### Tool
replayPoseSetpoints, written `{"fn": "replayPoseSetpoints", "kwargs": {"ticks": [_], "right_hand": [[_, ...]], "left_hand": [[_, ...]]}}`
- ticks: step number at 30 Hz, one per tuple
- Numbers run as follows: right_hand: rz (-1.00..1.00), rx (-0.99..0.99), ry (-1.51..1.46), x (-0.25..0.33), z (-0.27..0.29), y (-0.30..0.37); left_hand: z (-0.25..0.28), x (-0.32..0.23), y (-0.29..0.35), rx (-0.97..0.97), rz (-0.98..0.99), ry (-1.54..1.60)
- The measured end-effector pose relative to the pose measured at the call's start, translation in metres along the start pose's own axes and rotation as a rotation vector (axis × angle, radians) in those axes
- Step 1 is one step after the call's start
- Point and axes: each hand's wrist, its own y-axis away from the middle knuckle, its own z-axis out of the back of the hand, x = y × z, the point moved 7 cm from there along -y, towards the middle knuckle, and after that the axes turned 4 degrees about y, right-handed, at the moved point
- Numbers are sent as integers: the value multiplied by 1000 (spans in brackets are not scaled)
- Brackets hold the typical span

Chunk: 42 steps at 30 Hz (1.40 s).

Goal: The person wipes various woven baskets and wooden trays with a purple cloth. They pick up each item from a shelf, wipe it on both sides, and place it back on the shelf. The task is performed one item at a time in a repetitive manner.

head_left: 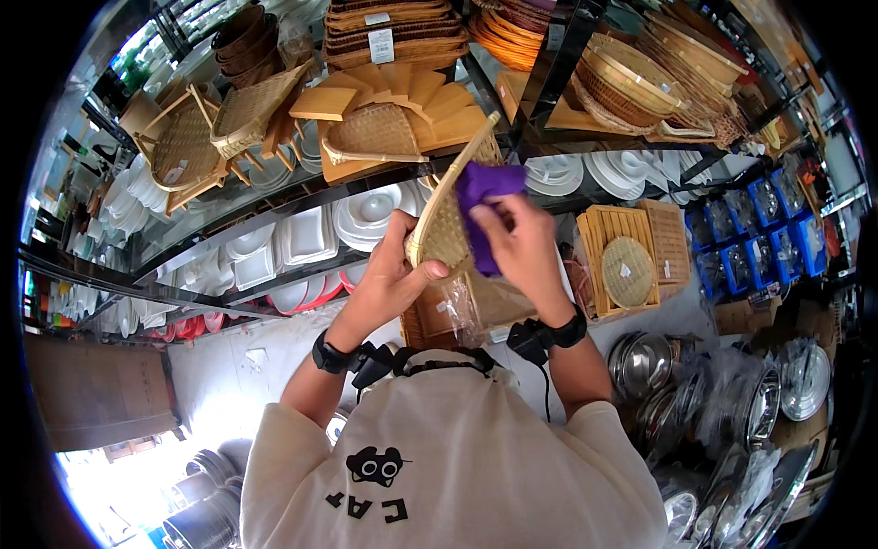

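My left hand (395,276) grips the lower rim of a woven bamboo basket (442,227), its thumb lying over the near edge. The basket is tilted up steeply in front of my chest, with its pale rim running up toward the shelf. Bunched in my right hand (523,245) is a purple cloth (482,188), pressed against the basket's woven face. The cloth covers part of the weave, and some of my right fingertips are hidden in it. A similar bamboo basket (377,134) lies on the shelf just beyond, near fanned-out wooden boards (430,90).
Stacked woven trays (395,41) and deep bamboo baskets (631,78) fill the upper shelf. White plates (370,215) line the shelf beneath. To the right are a slatted wooden crate (599,242), blue bins (764,256) and metal lids (645,361). A cardboard box (96,389) stands at left.
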Motion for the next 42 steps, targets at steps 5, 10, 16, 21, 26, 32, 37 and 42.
{"fn": "replayPoseSetpoints", "kwargs": {"ticks": [5, 10, 16, 21, 26, 32, 37, 42], "right_hand": [[153, 376, -74, 20, -42, 12], [162, 449, 85, 9, -44, 27], [75, 441, 426, -10, -20, 33], [38, 54, 184, -6, 15, 4], [161, 110, 7, 21, -20, 8], [229, 396, -67, 20, -66, 34], [163, 381, 219, -10, -51, 37], [37, 102, 86, -52, -20, 37]], "left_hand": [[4, -2, -6, -37, -82, -36], [0, 0, 0, 51, 29, -25], [14, -3, 6, 23, -38, -142], [33, 4, 10, -23, -44, -58], [20, -16, 3, -23, -85, -85], [26, -16, -1, -14, -105, -69], [51, -25, 4, -41, -41, -171], [75, -25, -8, -208, 37, -115]]}}
